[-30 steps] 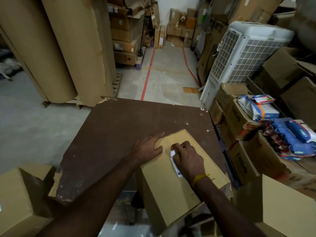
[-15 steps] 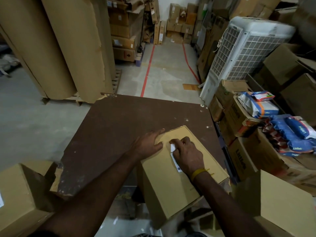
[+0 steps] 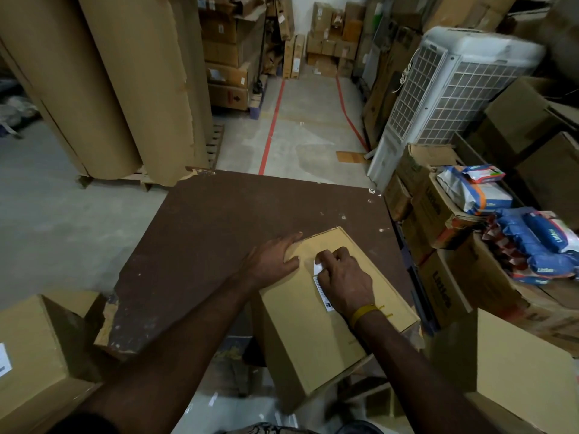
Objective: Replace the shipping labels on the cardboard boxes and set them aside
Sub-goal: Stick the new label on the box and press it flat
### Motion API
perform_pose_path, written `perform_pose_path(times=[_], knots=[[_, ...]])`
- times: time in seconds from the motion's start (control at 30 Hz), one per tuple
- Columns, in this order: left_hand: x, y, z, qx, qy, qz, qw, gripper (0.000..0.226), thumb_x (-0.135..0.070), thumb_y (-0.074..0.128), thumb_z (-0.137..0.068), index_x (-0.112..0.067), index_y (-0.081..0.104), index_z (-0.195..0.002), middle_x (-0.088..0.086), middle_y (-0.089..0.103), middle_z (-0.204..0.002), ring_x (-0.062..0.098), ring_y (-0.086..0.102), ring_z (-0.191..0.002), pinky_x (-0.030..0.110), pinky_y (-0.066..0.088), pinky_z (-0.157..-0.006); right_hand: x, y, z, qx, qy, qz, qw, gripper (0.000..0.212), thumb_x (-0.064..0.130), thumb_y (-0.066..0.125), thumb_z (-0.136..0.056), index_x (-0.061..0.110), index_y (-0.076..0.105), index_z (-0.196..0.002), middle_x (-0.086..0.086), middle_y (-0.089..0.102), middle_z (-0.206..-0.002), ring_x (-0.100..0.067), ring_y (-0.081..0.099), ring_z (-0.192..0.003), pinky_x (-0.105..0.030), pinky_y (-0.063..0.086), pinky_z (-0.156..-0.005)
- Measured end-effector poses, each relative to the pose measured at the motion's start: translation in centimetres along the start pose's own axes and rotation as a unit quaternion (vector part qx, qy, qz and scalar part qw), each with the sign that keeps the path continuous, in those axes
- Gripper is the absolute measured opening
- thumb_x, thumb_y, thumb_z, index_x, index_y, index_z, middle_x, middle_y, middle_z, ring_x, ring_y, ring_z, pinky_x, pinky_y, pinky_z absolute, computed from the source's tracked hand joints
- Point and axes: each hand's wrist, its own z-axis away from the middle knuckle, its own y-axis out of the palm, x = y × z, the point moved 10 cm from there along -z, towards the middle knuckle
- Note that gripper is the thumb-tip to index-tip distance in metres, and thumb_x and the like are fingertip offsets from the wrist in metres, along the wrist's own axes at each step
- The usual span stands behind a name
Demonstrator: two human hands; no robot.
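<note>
We are working on a cardboard box [image 3: 316, 327] that is sitting on the near right corner of a dark brown table [image 3: 219, 233], its near end overhanging the table edge. Our left hand [image 3: 272, 261] is lying flat on the box's far left corner, fingers straight and spread, pressing down and grasping nothing. Just to the right of it, our right hand [image 3: 344, 283] is resting on the box top with its fingers curled, pinching the far end of a white shipping label [image 3: 320, 285], which is lifting off the cardboard there; the rest of the label is running back along the left side of this hand, and most of it is hidden under the palm. A yellow band [image 3: 365, 313] is circling the right wrist.

Left of our left forearm, another cardboard box [image 3: 34, 358] with a white sticker is standing below the table. Right of our right hand, blue packets [image 3: 539, 242] are lying on stacked cartons, and beyond them a white air cooler [image 3: 454, 89] is standing.
</note>
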Motion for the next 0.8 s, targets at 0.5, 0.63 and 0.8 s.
perform_pose_path(times=[0.5, 0.63, 0.8], knots=[[0.18, 0.04, -0.08, -0.001, -0.006, 0.001, 1.0, 0.063, -0.047, 0.054, -0.093, -0.039, 0.031, -0.151, -0.007, 0.049, -0.149, 0.019, 0.05, -0.131, 0.049, 0.041, -0.107, 0.03, -0.04, -0.05, 0.007, -0.003, -0.001, 1.0, 0.031, 0.032, 0.041, -0.099, 0.039, 0.051, -0.127, 0.003, 0.046, -0.111, -0.018, 0.051, -0.095, -0.025, 0.026, -0.05], [0.08, 0.09, -0.09, 0.002, -0.003, 0.004, 1.0, 0.063, -0.046, 0.054, -0.093, -0.037, 0.032, -0.151, -0.007, 0.048, -0.15, 0.019, 0.05, -0.132, 0.05, 0.041, -0.107, 0.03, -0.04, -0.02, 0.007, -0.002, -0.002, 1.0, 0.031, 0.032, 0.041, -0.099, 0.039, 0.052, -0.127, 0.003, 0.046, -0.112, -0.018, 0.051, -0.095, -0.024, 0.025, -0.05], [0.06, 0.0, -0.04, -0.003, 0.0, 0.002, 1.0, 0.062, -0.044, 0.055, -0.093, -0.037, 0.033, -0.151, -0.007, 0.048, -0.15, 0.018, 0.049, -0.132, 0.045, 0.041, -0.108, -0.04, -0.04, -0.13, 0.005, 0.003, -0.008, 1.0, 0.031, 0.032, 0.041, -0.099, 0.039, 0.052, -0.126, 0.003, 0.046, -0.111, -0.019, 0.051, -0.095, -0.027, 0.033, -0.055]])
